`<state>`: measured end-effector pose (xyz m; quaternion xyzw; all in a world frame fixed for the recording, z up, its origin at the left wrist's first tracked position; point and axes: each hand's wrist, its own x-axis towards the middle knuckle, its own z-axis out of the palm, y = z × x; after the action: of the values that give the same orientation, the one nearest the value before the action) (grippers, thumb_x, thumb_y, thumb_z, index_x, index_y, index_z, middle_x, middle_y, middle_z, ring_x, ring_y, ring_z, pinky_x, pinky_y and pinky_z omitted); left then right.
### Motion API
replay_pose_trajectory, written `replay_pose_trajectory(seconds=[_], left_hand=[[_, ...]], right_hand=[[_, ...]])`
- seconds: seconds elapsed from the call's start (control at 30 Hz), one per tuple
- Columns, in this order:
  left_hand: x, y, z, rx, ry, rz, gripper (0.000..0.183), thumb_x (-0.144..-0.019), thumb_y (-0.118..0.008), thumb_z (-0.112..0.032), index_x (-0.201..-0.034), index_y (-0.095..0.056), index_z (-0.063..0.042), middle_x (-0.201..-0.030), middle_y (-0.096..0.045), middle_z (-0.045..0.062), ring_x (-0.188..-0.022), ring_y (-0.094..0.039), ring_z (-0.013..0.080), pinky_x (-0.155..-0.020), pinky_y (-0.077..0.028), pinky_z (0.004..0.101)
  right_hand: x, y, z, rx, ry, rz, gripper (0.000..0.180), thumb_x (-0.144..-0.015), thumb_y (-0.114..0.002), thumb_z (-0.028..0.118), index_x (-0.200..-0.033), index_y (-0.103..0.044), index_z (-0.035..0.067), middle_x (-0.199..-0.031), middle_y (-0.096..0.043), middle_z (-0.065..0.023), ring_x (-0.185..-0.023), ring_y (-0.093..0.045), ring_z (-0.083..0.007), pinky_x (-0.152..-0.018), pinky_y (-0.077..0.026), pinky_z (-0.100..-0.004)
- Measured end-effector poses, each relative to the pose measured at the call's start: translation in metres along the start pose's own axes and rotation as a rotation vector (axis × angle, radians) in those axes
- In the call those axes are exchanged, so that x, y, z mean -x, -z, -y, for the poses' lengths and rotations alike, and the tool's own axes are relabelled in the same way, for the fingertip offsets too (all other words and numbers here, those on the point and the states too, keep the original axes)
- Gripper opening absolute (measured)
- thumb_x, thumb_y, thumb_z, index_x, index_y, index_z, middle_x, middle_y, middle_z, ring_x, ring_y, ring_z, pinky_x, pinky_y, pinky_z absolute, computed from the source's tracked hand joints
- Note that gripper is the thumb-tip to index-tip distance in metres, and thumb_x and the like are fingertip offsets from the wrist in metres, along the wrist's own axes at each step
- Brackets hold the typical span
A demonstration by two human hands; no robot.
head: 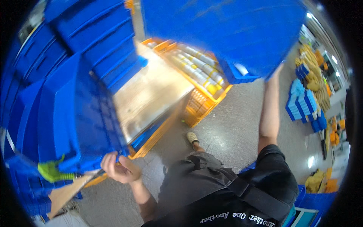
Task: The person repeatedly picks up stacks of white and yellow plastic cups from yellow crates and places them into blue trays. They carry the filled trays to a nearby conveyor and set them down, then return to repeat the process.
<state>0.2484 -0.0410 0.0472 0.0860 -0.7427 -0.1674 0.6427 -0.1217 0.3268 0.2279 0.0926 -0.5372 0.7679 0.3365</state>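
Observation:
My left hand [122,168] is beside the lower corner of a blue plastic bin [93,122], palm up with fingers curled and thumb apart. Nothing shows in its palm; whether the fingertips touch the bin is unclear. My right arm [269,113] stretches forward to the edge of a large blue plastic surface [227,25], apparently a bin or stack of bins. That surface is blurred and hides most of my right hand [278,71], so its grip cannot be seen. A smaller blue bin part [241,74] with a white patch shows below it.
A light board [153,90] tops an orange crate [158,142]. Another orange crate [198,105] holds silvery rolls with yellow bands [204,66]. Blue bins [99,42] are stacked at left, near a bright green plastic item [52,171] and cardboard [68,193]. Piled goods [303,99] stand right.

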Motion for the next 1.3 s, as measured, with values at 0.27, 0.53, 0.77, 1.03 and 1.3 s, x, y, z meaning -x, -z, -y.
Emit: replay_pose_trajectory(seconds=[0.27,0.53,0.77,1.03,1.3], left_hand=[[0.012,-0.208,0.012,0.494,1.218,0.408,0.07,-0.106,-0.037,-0.056,-0.135,-0.055,0.005,-0.138,-0.056,0.022,-0.13,-0.053,0.0322,-0.109,-0.04,0.0475],[0.117,-0.281,0.039,-0.127,1.115,0.775,0.056,-0.098,-0.064,-0.024,-0.141,-0.047,0.007,-0.136,-0.058,0.024,-0.124,-0.057,0.0336,-0.107,-0.041,0.0427],[0.143,-0.283,0.045,-0.146,1.281,0.64,0.035,-0.093,-0.061,0.001,-0.128,-0.059,0.005,-0.117,-0.069,0.021,-0.108,-0.067,0.0331,-0.096,-0.049,0.041],[0.161,-0.196,0.033,-0.229,1.25,0.559,0.03,-0.093,-0.064,-0.001,-0.122,-0.063,0.005,-0.11,-0.072,0.019,-0.096,-0.068,0.0283,-0.088,-0.05,0.041],[0.127,-0.141,0.043,-0.511,1.279,0.624,0.03,-0.094,-0.063,-0.001,-0.122,-0.062,0.008,-0.107,-0.072,0.024,-0.095,-0.07,0.0341,-0.085,-0.052,0.0438]], right_hand=[[0.085,0.052,-0.2,0.603,0.607,0.814,0.042,-0.08,-0.079,0.051,-0.069,-0.064,0.013,-0.064,-0.058,-0.0026,-0.056,-0.055,-0.022,-0.053,-0.042,-0.0357],[0.096,0.073,-0.285,0.345,0.346,1.274,0.053,-0.079,-0.077,0.053,-0.1,-0.062,0.006,-0.1,-0.066,-0.0141,-0.101,-0.063,-0.0341,-0.089,-0.049,-0.0443],[-0.061,0.117,-0.413,1.319,-0.145,0.559,0.061,-0.08,-0.074,0.013,-0.132,-0.051,-0.009,-0.13,-0.056,-0.0309,-0.12,-0.055,-0.0462,-0.1,-0.046,-0.0514],[-0.055,0.123,-0.383,1.313,-0.066,0.844,0.042,-0.079,-0.069,0.001,-0.117,-0.058,-0.013,-0.083,-0.067,-0.0334,-0.081,-0.068,-0.0481,-0.07,-0.055,-0.0528],[0.119,0.041,-0.276,1.105,-0.285,1.11,0.033,-0.083,-0.067,0.003,-0.114,-0.056,-0.003,-0.077,-0.067,-0.0264,-0.074,-0.067,-0.0464,-0.067,-0.053,-0.054]])
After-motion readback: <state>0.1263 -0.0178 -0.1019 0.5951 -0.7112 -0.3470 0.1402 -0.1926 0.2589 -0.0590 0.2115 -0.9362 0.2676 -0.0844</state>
